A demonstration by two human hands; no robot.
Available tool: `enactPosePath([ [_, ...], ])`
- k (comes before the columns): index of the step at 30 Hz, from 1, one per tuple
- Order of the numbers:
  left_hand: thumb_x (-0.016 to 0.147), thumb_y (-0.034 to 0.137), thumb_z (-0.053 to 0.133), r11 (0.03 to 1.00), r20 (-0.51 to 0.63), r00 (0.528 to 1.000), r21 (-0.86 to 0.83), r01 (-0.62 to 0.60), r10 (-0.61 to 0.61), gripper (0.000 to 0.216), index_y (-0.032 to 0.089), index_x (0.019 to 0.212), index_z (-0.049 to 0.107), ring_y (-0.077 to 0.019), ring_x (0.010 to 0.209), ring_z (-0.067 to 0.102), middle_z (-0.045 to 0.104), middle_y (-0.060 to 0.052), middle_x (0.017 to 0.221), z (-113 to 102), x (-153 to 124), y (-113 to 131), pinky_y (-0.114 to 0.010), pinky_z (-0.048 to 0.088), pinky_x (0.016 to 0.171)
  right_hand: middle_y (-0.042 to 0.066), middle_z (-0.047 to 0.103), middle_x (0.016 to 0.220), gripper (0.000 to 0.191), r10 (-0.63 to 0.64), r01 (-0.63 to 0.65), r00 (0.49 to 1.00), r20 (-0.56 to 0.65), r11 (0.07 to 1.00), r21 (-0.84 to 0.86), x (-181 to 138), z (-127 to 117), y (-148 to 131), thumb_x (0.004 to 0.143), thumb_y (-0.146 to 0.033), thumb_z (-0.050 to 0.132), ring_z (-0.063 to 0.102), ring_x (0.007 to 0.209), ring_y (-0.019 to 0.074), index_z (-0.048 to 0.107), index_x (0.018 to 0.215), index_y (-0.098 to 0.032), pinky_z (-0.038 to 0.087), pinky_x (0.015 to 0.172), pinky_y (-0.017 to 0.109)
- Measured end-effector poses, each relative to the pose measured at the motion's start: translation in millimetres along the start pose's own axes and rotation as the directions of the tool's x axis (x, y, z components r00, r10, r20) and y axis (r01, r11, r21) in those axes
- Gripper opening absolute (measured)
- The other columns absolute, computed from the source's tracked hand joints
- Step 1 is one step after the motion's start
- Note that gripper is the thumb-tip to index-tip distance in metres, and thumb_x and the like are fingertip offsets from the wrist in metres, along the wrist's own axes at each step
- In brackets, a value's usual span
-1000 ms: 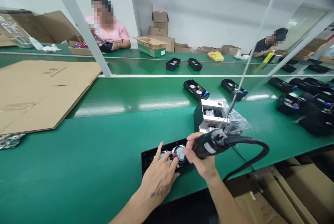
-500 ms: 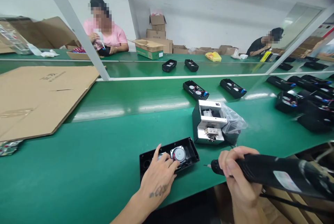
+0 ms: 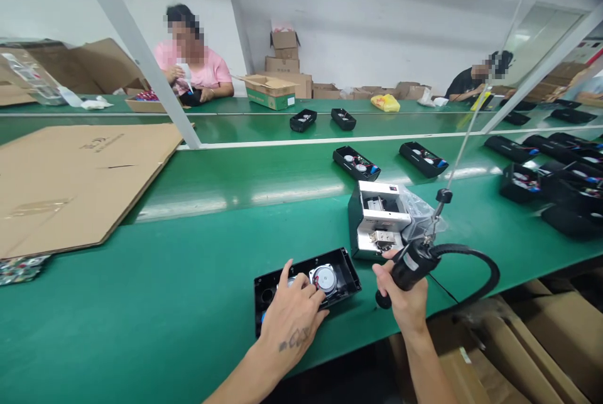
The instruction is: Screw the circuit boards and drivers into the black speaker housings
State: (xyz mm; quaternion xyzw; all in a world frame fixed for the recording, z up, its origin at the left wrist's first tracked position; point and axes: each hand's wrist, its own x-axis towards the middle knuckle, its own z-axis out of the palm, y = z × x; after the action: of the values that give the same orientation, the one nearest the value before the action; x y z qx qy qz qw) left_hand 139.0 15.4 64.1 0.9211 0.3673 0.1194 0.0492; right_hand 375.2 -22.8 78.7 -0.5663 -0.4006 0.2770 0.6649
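A black open speaker housing [image 3: 342,270] lies near the front edge of the green belt, with a round silver speaker driver [image 3: 325,278] inside it. My left hand [image 3: 292,316] rests on the housing's left part, fingers spread over the parts inside. My right hand [image 3: 404,296] is wrapped round a black electric screwdriver [image 3: 409,267], held upright just right of the housing. The tool hangs from a thin cable [image 3: 464,143], and a thick black cord [image 3: 475,266] loops off it to the right. Behind the tool stands a small silver and black machine [image 3: 377,218].
A flat cardboard sheet [image 3: 70,181] covers the belt's left side. More black housings [image 3: 355,163] lie further along, with many at the right [image 3: 556,168]. A clear plastic bag [image 3: 417,209] sits by the machine. Two people sit at the far belt. Cardboard boxes [image 3: 518,341] stand below right.
My right hand lifted the screwdriver off the housing, swung it out to the right lying sideways, then brought it back upright beside the housing. My left hand stayed on the housing.
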Motion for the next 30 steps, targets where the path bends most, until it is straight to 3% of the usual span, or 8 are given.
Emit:
enactPosePath([
  [11, 0.096, 0.037, 0.082, 0.994, -0.072, 0.997, -0.109, -0.010, 0.002, 0.013, 0.026, 0.095, 0.074, -0.0247, 0.098, 0.066, 0.077, 0.003, 0.084, 13.2, -7.2, -1.6, -0.069, 0.020, 0.134, -0.010, 0.056, 0.057, 0.030, -0.015, 0.015, 1.000, -0.002, 1.000, -0.015, 3.1, -3.7, 6.8, 0.091, -0.039, 0.085, 0.051, 0.045, 0.0124, 0.066, 0.108, -0.023, 0.044, 0.050, 0.030],
  [15, 0.100, 0.038, 0.076, 0.995, -0.028, 0.999, -0.094, -0.027, 0.024, 0.012, 0.027, 0.094, 0.074, -0.0259, 0.102, 0.067, 0.078, 0.002, 0.089, 12.6, -8.3, -1.7, -0.069, 0.022, 0.133, -0.008, 0.060, 0.055, 0.029, -0.060, 0.063, 0.998, 0.032, 0.995, -0.082, 8.6, -3.1, -10.3, 0.090, -0.037, 0.086, 0.055, 0.045, 0.0144, 0.067, 0.106, -0.021, 0.047, 0.052, 0.032],
  [19, 0.103, 0.038, 0.071, 0.997, -0.027, 0.999, -0.072, -0.039, 0.038, 0.011, 0.029, 0.098, 0.076, -0.0268, 0.107, 0.067, 0.079, 0.001, 0.094, 12.1, -9.1, -0.9, -0.070, 0.017, 0.134, -0.008, 0.060, 0.064, 0.029, -0.187, 0.183, 0.982, 0.011, 0.969, 0.166, 1.3, 9.7, -50.4, 0.096, -0.029, 0.081, 0.055, 0.050, 0.0142, 0.064, 0.120, -0.027, 0.048, 0.054, 0.032],
  [22, 0.104, 0.038, 0.071, 0.997, -0.017, 0.999, -0.075, -0.036, 0.035, 0.013, 0.028, 0.096, 0.075, -0.0265, 0.106, 0.068, 0.080, 0.002, 0.094, 9.2, -7.7, 1.1, -0.070, 0.015, 0.135, -0.009, 0.057, 0.065, 0.025, -0.262, 0.205, 0.956, 0.133, 0.920, 0.334, -9.4, 25.4, -65.5, 0.102, -0.029, 0.074, 0.052, 0.050, 0.0134, 0.061, 0.123, -0.031, 0.045, 0.053, 0.031],
  [25, 0.105, 0.038, 0.070, 0.996, 0.005, 0.999, -0.071, -0.045, 0.045, 0.017, 0.027, 0.092, 0.073, -0.0259, 0.103, 0.069, 0.079, 0.002, 0.092, 4.9, -4.6, 2.9, -0.071, 0.017, 0.134, -0.009, 0.057, 0.065, 0.021, -0.237, 0.133, 0.938, 0.253, 0.920, 0.369, -17.9, 39.7, -59.7, 0.104, -0.032, 0.073, 0.050, 0.048, 0.0121, 0.061, 0.120, -0.031, 0.042, 0.050, 0.029],
  [30, 0.101, 0.038, 0.076, 0.998, 0.063, 0.997, -0.029, -0.049, 0.051, 0.019, 0.025, 0.088, 0.073, -0.0268, 0.100, 0.069, 0.077, 0.001, 0.086, 1.7, -1.6, 3.7, -0.074, 0.024, 0.130, -0.010, 0.055, 0.066, 0.021, -0.158, 0.058, 0.948, 0.278, 0.940, 0.337, -22.5, 51.3, -43.1, 0.102, -0.030, 0.075, 0.049, 0.048, 0.0108, 0.059, 0.116, -0.031, 0.041, 0.051, 0.028],
])
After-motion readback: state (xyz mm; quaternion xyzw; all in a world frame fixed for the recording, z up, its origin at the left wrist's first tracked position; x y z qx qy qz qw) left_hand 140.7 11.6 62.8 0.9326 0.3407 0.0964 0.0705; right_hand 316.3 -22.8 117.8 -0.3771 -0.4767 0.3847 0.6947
